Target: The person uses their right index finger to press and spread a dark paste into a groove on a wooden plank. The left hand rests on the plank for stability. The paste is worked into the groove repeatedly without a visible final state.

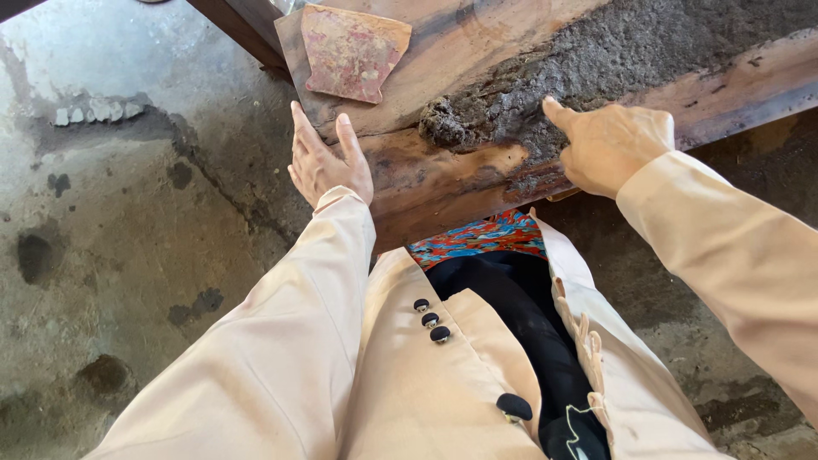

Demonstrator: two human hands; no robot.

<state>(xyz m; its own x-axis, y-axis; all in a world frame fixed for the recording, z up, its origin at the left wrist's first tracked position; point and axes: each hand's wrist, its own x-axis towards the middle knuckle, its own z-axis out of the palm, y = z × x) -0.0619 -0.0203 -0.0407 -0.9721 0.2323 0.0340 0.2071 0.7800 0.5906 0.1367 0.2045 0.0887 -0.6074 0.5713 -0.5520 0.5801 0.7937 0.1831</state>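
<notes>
Stained grey concrete floor lies beneath a reddish-brown wooden slab running from near left to far right. A mass of dark grey wet clay covers the slab's far right part. The left hand — fingers spread flat — presses the slab's near left edge. The right hand (index finger extended, others curled) touches the clay. A flat reddish tile shard rests far left.

Dark, lumpy clay mass, perhaps damp, spread along the stained wooden bench.
</notes>
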